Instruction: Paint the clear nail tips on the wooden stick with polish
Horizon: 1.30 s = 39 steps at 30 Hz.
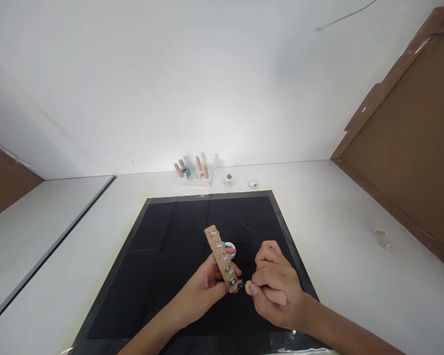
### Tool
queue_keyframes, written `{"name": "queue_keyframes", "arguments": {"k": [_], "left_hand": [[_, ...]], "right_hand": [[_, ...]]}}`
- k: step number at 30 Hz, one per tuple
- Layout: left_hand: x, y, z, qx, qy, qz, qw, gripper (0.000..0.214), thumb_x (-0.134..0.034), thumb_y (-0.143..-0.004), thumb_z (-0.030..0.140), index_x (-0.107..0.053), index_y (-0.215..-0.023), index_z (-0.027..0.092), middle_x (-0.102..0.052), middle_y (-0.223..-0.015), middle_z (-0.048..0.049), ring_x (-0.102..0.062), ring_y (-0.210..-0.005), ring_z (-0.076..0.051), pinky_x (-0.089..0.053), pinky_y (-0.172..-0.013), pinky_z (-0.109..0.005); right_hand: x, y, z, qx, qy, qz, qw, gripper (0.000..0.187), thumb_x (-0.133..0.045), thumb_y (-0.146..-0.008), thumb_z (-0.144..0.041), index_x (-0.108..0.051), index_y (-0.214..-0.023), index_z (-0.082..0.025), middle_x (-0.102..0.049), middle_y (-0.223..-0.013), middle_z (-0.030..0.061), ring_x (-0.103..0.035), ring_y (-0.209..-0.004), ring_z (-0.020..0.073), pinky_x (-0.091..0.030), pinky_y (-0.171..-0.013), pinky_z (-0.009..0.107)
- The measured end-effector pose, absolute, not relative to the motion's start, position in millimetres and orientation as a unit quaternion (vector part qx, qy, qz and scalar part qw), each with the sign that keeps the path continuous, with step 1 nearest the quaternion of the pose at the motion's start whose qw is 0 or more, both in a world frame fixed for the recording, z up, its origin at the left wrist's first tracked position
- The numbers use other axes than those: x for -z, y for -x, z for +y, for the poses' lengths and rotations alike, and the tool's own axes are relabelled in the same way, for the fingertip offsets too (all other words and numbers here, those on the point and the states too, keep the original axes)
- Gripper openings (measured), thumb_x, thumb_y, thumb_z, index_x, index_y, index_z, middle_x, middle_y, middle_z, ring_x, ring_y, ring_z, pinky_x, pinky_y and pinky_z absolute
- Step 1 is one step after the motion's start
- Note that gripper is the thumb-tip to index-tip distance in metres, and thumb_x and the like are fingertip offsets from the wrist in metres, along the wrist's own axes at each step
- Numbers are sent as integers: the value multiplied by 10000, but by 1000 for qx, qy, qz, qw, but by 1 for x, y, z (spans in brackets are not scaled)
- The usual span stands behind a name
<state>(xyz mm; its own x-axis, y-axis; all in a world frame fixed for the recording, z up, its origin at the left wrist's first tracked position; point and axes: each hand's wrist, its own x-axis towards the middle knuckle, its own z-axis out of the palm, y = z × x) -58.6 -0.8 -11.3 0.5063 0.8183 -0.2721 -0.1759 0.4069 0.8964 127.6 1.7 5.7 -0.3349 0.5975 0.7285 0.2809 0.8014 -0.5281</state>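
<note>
My left hand (209, 286) is closed around a tan strip (219, 254) that tilts across the middle of the black mat. Several clear false nails (227, 257) are mounted in a row along it. My right hand (276, 283) grips a nail polish brush by its peach-coloured cap (276, 296). The dark brush tip (240, 285) is at the nail on the strip's near end; whether it touches cannot be made out. Just behind the strip, partly hidden by it and my left fingers, is a small round white container (230, 249).
The black mat (133, 276) lies on a white table (336, 222). At the back stand several nail polish bottles (206, 177), a small open bottle (229, 180) and a round white dish (253, 184). Two small cream round pieces (380, 232) lie at the right.
</note>
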Motion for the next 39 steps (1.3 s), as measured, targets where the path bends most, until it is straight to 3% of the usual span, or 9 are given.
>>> {"name": "queue_keyframes", "arguments": {"k": [8, 14, 20, 35, 39], "left_hand": [[9, 58, 0, -327, -434, 372, 752, 484, -700, -738, 235, -503, -1180, 250, -587, -928, -14, -537, -884, -175, -358, -848, -356], [11, 59, -2, -333, -439, 360, 753, 451, -674, -763, 211, -488, -1172, 256, -584, -929, -11, -545, -846, -164, -376, -807, -350], [7, 59, -1, -330, -423, 377, 755, 523, -708, -726, 211, -474, -1192, 242, -583, -944, -15, -536, -880, -166, -373, -826, -342], [12, 59, -1, -333, -432, 353, 760, 476, -671, -768, 187, -457, -1190, 244, -583, -938, 0, -544, -856, -141, -379, -825, -337], [11, 59, -1, -333, -435, 353, 758, 496, -678, -762, 188, -448, -1199, 233, -580, -942, -5, -539, -871, -141, -377, -828, -331]], "right_hand": [[-4, -128, 4, -210, 226, -803, 510, 140, -509, -735, -89, -472, -710, -222, -478, -524, -38, -424, -542, 147, -383, -573, 319], [-9, -130, 5, -174, 294, -759, 554, 193, -487, -730, -45, -431, -658, -214, -418, -524, -37, -388, -519, 132, -345, -521, 289], [-9, -129, 3, -196, 214, -805, 517, 164, -518, -692, -67, -464, -725, -218, -485, -519, -35, -434, -562, 148, -394, -579, 324], [-5, -129, 4, -196, 283, -765, 545, 187, -506, -723, -53, -438, -634, -202, -421, -506, -37, -403, -548, 136, -353, -544, 293], [-4, -128, 5, -232, 226, -781, 534, 149, -516, -734, -73, -470, -683, -205, -482, -521, -37, -418, -553, 134, -388, -582, 302]]}}
